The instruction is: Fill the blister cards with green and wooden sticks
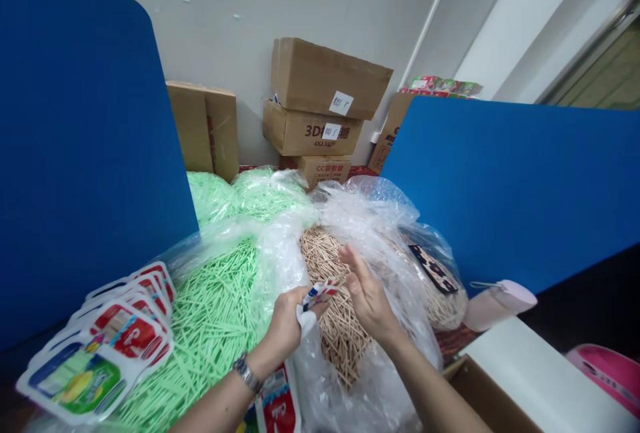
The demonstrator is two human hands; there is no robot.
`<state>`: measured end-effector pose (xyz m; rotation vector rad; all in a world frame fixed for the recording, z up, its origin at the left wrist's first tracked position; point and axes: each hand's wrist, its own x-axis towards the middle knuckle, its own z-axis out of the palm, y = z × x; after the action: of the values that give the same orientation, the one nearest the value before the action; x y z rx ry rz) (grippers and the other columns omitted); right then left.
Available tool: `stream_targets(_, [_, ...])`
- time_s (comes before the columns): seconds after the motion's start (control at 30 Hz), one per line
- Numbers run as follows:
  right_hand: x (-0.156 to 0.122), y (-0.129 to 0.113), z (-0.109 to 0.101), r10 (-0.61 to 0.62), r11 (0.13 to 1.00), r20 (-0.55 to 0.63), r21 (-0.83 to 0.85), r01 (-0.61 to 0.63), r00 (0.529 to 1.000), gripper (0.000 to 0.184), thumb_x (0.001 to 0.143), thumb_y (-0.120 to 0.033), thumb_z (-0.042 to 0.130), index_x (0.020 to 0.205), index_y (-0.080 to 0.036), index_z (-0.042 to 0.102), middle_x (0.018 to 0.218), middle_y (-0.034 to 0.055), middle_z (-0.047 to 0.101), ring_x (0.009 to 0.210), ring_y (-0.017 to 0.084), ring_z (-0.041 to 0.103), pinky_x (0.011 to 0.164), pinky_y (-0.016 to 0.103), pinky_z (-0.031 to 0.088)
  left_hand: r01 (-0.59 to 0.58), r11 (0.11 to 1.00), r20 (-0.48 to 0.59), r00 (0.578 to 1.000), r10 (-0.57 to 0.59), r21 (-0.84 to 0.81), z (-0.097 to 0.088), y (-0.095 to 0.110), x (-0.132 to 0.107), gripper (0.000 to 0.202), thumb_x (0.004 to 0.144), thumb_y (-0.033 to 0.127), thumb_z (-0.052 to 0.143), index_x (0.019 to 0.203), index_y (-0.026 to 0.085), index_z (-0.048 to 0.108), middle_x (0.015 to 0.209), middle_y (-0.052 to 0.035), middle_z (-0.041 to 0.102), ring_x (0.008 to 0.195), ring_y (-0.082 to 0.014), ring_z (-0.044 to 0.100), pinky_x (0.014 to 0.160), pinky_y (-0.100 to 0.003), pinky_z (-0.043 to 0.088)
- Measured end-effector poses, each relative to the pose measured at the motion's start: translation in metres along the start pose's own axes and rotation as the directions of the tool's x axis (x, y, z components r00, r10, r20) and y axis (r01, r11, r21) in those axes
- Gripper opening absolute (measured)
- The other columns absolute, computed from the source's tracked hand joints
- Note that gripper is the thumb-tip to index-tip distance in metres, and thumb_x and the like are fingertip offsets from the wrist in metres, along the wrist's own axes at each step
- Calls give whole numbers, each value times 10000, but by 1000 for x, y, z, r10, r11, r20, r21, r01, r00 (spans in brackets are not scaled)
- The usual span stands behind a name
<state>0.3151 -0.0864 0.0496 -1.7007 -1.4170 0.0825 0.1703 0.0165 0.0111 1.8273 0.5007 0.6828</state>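
Observation:
My left hand [289, 318], with a watch on its wrist, is closed round a small printed pouch [320, 292] in red, white and blue. My right hand [367, 296] is held open just right of the pouch, fingers stretched out and apart from it. Beneath both hands lies an open clear plastic bag of thin tan sticks [345, 340]. Left of it, another bag is full of thin green sticks [215, 293]. Flat printed pouches [115, 340] lie fanned on the green sticks at the left. Under my left forearm a red printed pouch [280, 400] partly shows.
Blue panels [90, 153] stand at both sides. Cardboard boxes [320, 86] are stacked against the wall. At the right are a pale pink bottle [500, 303], an open carton [480, 393] and a pink object [605, 376]. More bagged tan sticks [440, 293] lie near the bottle.

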Motion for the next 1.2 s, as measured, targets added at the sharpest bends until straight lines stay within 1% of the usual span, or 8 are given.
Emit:
stream_targets(0.1, [-2,2,1,-122,988,114,-79,131,986,431,950,-298,408,1381,-283,426,1352,69,532,1256,237,473,1057,460,372,72,983,50,997,-65,-167,-1,-6,2,232,764,347,675,712,125,637,621,5,589,554,-134,491,537,-226,378])
stream_targets(0.23, [-2,-2,3,-24,999,-4,-26,24,1000,470,968,-276,353,1437,-262,321,1383,90,496,1212,215,519,1009,430,431,169,922,93,985,-145,-348,-1,-9,4,347,730,452,697,761,109,658,650,-17,638,580,-152,555,583,-248,449])
stream_targets(0.37, [-1,-7,8,31,999,133,16,-33,991,336,944,-308,433,1246,-236,562,1166,83,659,996,212,647,853,351,521,234,850,120,972,-201,-473,-3,-1,0,377,781,515,628,763,140,656,642,-12,663,569,-151,596,597,-256,483])
stream_targets(0.53, [-2,-6,14,139,984,29,110,-142,990,264,917,-334,486,1114,-211,610,945,61,700,799,183,663,685,279,522,294,716,173,955,-239,-634,-12,3,-7,290,759,435,698,820,153,671,655,-16,688,555,-151,617,595,-266,500])
stream_targets(0.67, [-1,-14,16,132,971,150,180,-158,980,290,909,-348,500,1157,-214,565,956,50,685,791,168,647,677,265,505,233,787,67,969,-239,-571,-18,1,-10,266,684,324,786,829,134,668,691,-19,692,622,-160,614,609,-250,482])
stream_targets(0.8, [-1,-24,20,35,998,200,47,-46,979,157,871,-344,574,910,-205,635,820,22,657,740,157,608,664,255,449,150,852,22,987,-161,-502,-21,-4,-17,239,642,246,816,756,133,639,696,0,674,634,-136,582,598,-212,444])
stream_targets(1.07, [-2,-26,25,5,1000,197,-14,-2,980,189,894,-317,537,770,-195,610,719,11,618,663,142,569,620,247,405,253,779,3,952,-306,-573,-42,-13,-40,271,717,365,754,731,138,607,654,10,657,568,-107,565,560,-198,442])
stream_targets(1.2, [-2,-34,34,14,1000,200,21,-18,980,210,894,-324,531,746,-191,599,705,6,607,661,143,570,619,249,412,209,789,21,970,-242,-578,-43,-7,-44,335,685,276,791,956,166,627,829,-6,703,749,-156,629,689,-231,487])
